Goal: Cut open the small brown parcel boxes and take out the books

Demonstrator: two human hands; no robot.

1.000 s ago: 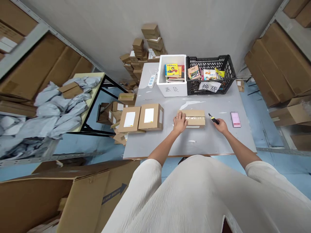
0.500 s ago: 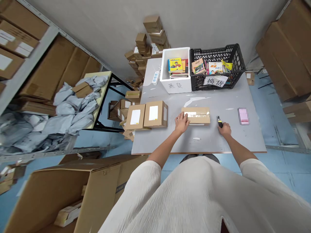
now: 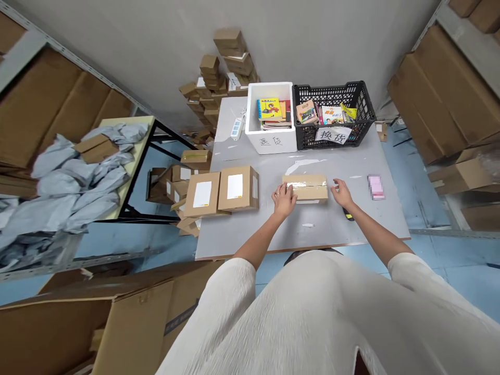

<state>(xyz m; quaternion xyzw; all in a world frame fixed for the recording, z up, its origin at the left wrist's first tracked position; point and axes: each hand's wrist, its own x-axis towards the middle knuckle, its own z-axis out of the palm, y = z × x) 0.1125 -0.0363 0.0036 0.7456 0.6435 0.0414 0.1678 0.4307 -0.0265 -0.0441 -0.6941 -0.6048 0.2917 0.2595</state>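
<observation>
Taped carton (image 3: 308, 189) — inside table edge (image 3: 273, 253)

from head height, down over the table (image 3: 226, 234)

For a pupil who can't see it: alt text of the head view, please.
A person rests the left hand on a taped carton on a gray table; the open right hand is near its other end, a cutter lying nearby. Two labelled boxes stand left; behind are a white bin and black crate of books.
</observation>
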